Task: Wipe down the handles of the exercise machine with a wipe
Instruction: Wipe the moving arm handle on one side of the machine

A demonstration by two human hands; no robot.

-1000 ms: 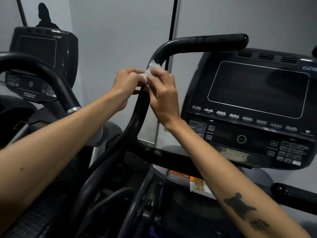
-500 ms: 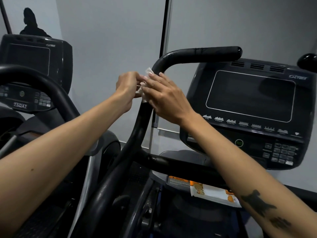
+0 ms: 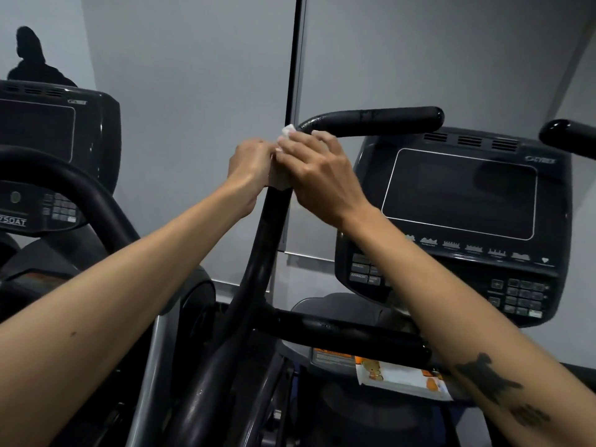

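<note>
A black curved handle (image 3: 371,121) of the exercise machine rises from the lower middle and bends right near the top. A white wipe (image 3: 288,134) is wrapped around the handle just below the bend. My left hand (image 3: 250,166) grips the wipe and handle from the left. From the right, my right hand (image 3: 317,175) lies over the wipe with its fingers curved round the bar. Most of the wipe is hidden under both hands.
The machine's dark console (image 3: 458,227) with a button pad stands to the right. A lower black grip bar (image 3: 348,333) crosses beneath. A white and orange wipe packet (image 3: 403,379) lies below it. A second machine (image 3: 42,162) stands at left; another handle end (image 3: 564,137) shows far right.
Both hands stayed together on the wipe, just below the handle's bend. My right hand has flattened over the wipe, so less of it shows. The view has tilted upward.
</note>
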